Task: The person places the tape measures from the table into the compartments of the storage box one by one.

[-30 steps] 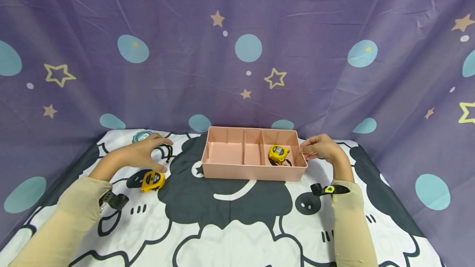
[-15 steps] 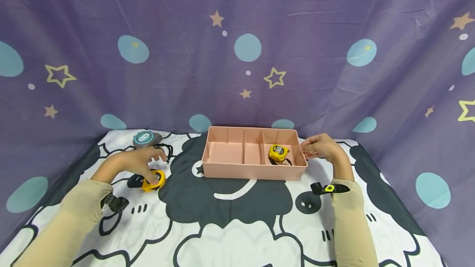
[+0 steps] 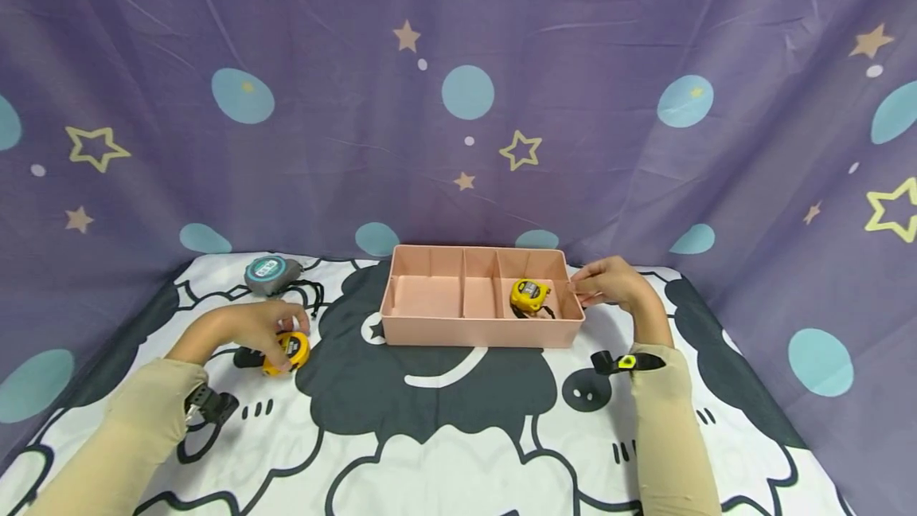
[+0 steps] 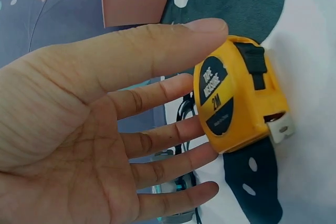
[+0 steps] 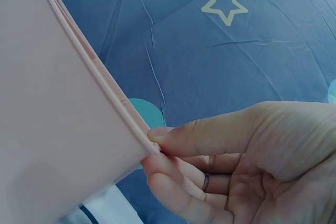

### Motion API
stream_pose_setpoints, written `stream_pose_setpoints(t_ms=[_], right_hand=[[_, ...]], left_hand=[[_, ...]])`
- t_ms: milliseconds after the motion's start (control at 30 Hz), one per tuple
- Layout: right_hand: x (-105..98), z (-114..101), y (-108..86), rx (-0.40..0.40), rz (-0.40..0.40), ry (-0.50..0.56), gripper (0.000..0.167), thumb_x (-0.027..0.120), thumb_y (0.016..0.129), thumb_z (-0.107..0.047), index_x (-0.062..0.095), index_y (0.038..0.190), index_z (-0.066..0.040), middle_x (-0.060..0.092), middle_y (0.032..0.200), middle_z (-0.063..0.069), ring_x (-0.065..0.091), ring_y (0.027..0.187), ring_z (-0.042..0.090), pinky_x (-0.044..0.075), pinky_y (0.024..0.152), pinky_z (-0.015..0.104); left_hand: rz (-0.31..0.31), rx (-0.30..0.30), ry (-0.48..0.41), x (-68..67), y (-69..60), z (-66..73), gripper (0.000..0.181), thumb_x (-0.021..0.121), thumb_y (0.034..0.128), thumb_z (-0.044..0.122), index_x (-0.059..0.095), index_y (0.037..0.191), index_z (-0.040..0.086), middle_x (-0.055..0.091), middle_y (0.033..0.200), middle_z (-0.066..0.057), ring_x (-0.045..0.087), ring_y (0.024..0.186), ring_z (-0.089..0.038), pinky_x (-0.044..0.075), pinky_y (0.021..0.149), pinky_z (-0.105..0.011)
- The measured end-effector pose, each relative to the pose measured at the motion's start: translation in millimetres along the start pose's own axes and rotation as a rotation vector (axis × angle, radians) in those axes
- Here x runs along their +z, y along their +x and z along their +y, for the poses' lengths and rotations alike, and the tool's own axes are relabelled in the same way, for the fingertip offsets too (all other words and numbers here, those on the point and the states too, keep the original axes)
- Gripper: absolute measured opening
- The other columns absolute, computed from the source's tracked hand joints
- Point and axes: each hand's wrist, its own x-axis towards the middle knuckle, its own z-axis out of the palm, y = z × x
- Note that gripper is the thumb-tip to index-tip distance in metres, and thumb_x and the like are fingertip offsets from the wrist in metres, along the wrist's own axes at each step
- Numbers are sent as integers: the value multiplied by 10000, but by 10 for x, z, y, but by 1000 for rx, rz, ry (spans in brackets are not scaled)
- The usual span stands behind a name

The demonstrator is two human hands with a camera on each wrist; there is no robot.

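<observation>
On the cloth at the left, the left hand point(image 3: 254, 329) has its thumb and fingers around a yellow tape measure point(image 3: 297, 347). In the left wrist view the thumb lies on one side of the yellow tape measure point(image 4: 236, 98) and fingertips touch the other; its metal hook points away from the palm. The right hand point(image 3: 614, 287) pinches the right end rim of a pink divided box point(image 3: 483, 333). Thumb and fingers of the right hand point(image 5: 226, 166) close on the rim of the pink box point(image 5: 79, 108) in the right wrist view.
Another yellow tape measure point(image 3: 529, 295) lies in the box's right compartment. A grey and teal tape measure point(image 3: 272, 274) with a black strap rests behind the left hand. Behind the patterned cloth point(image 3: 444, 468) hangs a purple curtain point(image 3: 344, 142).
My left hand has come down from above and closed its thumb and fingers on the yellow tape measure, uncovering the grey one behind. The right hand stays at the box rim.
</observation>
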Motion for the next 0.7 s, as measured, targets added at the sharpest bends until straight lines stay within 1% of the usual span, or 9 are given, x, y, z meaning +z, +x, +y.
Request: stream_pose_setpoints(t_ms=[100,233,467,700], right_hand=[[2,-5,0,-16,-14,2,330,682,916,-12,636,1173,189,740,831,-5,689,714,93,629,763,344],[-5,11,21,-11,-1,0,313,678,913,-6,647,1165,177,736,826,-16,692,717,96,629,786,369],[-7,40,39,2,3,9,323,678,919,-3,633,1182,180,750,852,17,693,715,97,628,737,323],[0,5,29,17,1,-4,347,697,931,-51,636,1194,167,748,856,9,696,711,98,630,760,339]], left_hand=[[-2,5,4,18,15,-14,544,876,664,65,586,1124,40,571,1029,-139,551,919,-238,481,772,-325],[0,-2,7,39,25,-28,552,878,664,72,586,1131,43,574,1038,-140,543,921,-236,481,776,-333],[-19,-35,-2,54,39,-32,571,868,675,55,580,1168,42,577,1088,-157,554,950,-247,505,790,-340],[1,-18,8,84,34,-33,597,858,649,53,586,1180,24,578,1080,-158,556,948,-247,498,797,-342]])
